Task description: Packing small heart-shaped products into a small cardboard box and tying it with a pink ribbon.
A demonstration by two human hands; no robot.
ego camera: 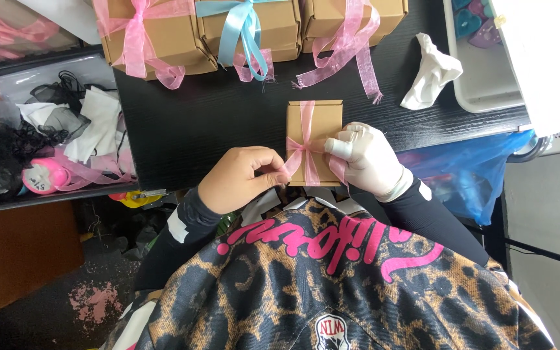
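A small brown cardboard box [322, 123] lies on the black table [215, 123] near its front edge, with a pink ribbon [306, 146] wrapped around it and knotted at the middle. My left hand [241, 178], bare, pinches one end of the ribbon at the box's left side. My right hand [365, 161], in a white glove, grips the other ribbon end at the box's right side, fingers resting against the box.
Three brown boxes tied with pink ribbon [157, 35], blue ribbon [249, 26] and pink ribbon [351, 19] stand along the far edge. A crumpled white glove [430, 71] lies beside a white tray [481, 97]. A ribbon spool [43, 176] and fabric scraps sit at left; a blue bag [474, 175] hangs at right.
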